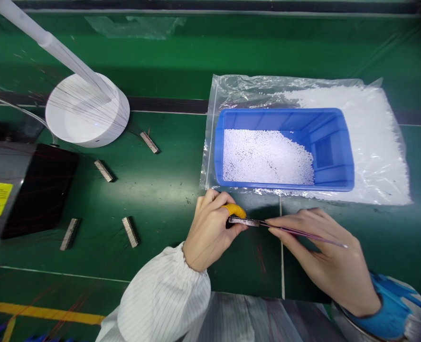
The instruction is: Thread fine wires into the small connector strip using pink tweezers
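Between the thumb and the yellow-cotted index finger of my left hand [213, 228] is a small strip-shaped component [245, 221], pale on its face with dark edges. My right hand [324, 251] pinches slim purplish tweezers [308, 233], whose tips meet the strip's right end. Just beyond both hands stands a blue plastic bin [285, 186], partly filled with small white beads [263, 156]. Whether the tweezer tips grip anything on the strip is too small to tell.
The bin rests on a clear zip bag [381, 142] of white beads. Similar strips [130, 232] lie scattered at left on the green mat. A white round lamp base [87, 137] and a black box [35, 185] with a yellow label stand further left.
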Demonstrator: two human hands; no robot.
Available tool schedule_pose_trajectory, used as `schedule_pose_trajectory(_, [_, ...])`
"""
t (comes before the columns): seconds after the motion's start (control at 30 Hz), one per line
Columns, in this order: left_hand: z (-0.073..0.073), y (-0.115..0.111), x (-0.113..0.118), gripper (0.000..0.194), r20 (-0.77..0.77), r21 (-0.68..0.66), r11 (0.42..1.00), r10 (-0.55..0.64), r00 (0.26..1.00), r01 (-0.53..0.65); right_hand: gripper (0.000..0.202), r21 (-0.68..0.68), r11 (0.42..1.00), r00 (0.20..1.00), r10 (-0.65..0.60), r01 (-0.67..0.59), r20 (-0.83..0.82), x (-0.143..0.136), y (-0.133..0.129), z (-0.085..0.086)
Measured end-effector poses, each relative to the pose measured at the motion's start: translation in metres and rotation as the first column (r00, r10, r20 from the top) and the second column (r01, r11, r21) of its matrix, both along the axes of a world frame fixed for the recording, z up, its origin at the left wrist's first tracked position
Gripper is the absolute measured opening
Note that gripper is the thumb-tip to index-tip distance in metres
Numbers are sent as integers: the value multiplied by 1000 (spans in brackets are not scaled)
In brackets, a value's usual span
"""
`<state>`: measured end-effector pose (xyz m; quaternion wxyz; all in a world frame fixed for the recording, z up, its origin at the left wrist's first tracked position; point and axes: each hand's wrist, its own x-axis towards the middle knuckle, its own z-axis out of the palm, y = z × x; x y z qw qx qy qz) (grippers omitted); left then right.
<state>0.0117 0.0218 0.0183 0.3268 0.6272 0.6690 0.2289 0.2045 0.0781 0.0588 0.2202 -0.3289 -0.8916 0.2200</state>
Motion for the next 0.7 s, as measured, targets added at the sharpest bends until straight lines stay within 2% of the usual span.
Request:
schedule_pose_trajectory(0.3, [-1, 0, 1, 20, -6, 9, 1000, 2, 1000, -2, 24, 1, 1000, 1000, 5, -5, -12, -4, 0, -1])
schedule_pose_trajectory(0.5, [-1, 0, 1, 21, -21, 25, 1000, -4, 1000, 5, 19, -34, 999, 999, 23, -22, 36, 8, 3, 10])
schedule_pose_trajectory(0.7, [0, 0, 0, 22, 9, 13, 1000, 11, 1000, -11, 19, -41, 998, 999, -42, 43, 22, 9, 5, 16])
